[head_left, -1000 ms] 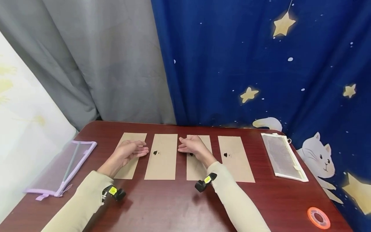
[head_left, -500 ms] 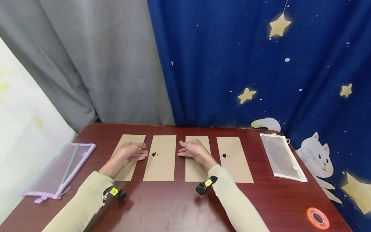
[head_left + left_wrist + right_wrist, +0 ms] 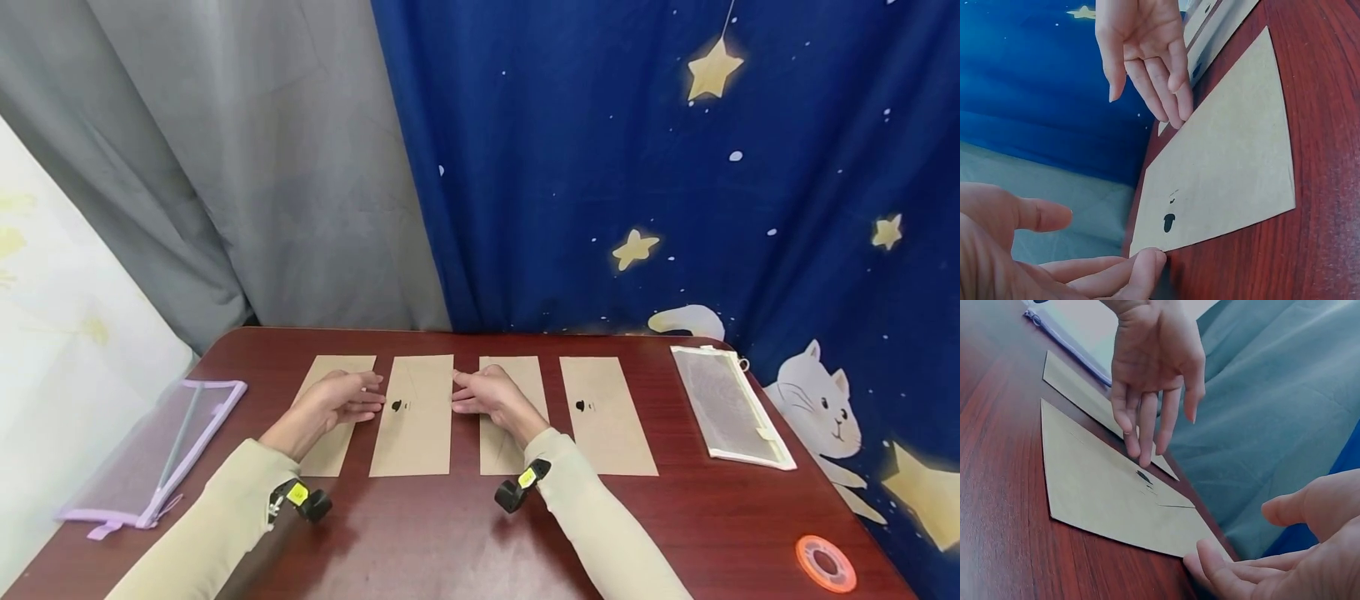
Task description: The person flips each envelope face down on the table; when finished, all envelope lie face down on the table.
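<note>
Several flat tan kraft-paper rectangles lie in a row on the table, with a small black hat print visible on some. My left hand point(image 3: 333, 404) and right hand point(image 3: 491, 393) stand on either side of the second rectangle from the left point(image 3: 423, 437), palms facing, fingers fairly straight. In the left wrist view, the left hand's fingertips point(image 3: 1150, 256) touch or nearly touch the rectangle's edge. The right fingertips point(image 3: 1207, 553) are at its opposite edge in the right wrist view. My left hand partly covers the leftmost rectangle point(image 3: 326, 454), my right hand the third point(image 3: 497, 454).
The fourth tan rectangle point(image 3: 611, 417) lies to the right. A purple-edged mesh zip pouch point(image 3: 142, 458) is at the left, a white-edged one point(image 3: 731, 408) at the right. An orange ring-shaped roll point(image 3: 825, 563) sits near the right edge of the dark red table point(image 3: 420, 550). Curtains point(image 3: 322, 167) hang behind.
My right hand has shifted left to the second rectangle's right edge. My left hand has come slightly right to its left edge. The head view has tilted up a little.
</note>
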Motion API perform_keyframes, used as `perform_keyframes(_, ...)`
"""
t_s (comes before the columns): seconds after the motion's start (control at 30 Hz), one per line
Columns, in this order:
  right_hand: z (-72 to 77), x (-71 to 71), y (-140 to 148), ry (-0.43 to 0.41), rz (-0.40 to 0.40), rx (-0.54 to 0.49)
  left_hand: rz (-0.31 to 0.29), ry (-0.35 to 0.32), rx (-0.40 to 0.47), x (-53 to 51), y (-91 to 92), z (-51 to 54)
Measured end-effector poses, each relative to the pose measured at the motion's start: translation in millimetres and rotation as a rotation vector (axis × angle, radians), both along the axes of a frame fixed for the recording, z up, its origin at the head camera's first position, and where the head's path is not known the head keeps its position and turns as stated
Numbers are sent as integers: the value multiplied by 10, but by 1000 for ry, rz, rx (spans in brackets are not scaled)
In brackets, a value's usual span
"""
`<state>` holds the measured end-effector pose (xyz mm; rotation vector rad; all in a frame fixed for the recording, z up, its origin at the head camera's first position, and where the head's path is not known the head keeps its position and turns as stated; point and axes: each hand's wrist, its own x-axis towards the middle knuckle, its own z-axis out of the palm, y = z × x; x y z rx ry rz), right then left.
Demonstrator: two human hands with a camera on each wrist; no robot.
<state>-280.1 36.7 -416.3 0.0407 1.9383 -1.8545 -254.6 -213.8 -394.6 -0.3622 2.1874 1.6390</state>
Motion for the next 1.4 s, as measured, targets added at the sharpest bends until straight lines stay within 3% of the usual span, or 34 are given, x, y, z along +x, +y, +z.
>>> perform_keyframes(0.27,5,21,-28,-4,3,16,-4,-49,36,-64,-6,17)
perform_keyframes(0.57,-53,66,-74,107,-61,8,-11,-54,149,-92,-48,12)
perform_keyframes(0.73,-84,92,-94,186,-100,25,-34,-5,172,-93,-77,7)
perform_keyframes(1.0,-26,117,-123,255,-213,-30,30,119,177,-63,-61,68)
perform_keyframes(1.17,53,130,-142,284,-243,-51,54,170,199,-59,-97,123)
perform_keyframes(1.4,31,157,-166,298,-258,-62,72,166,257,-31,-136,157)
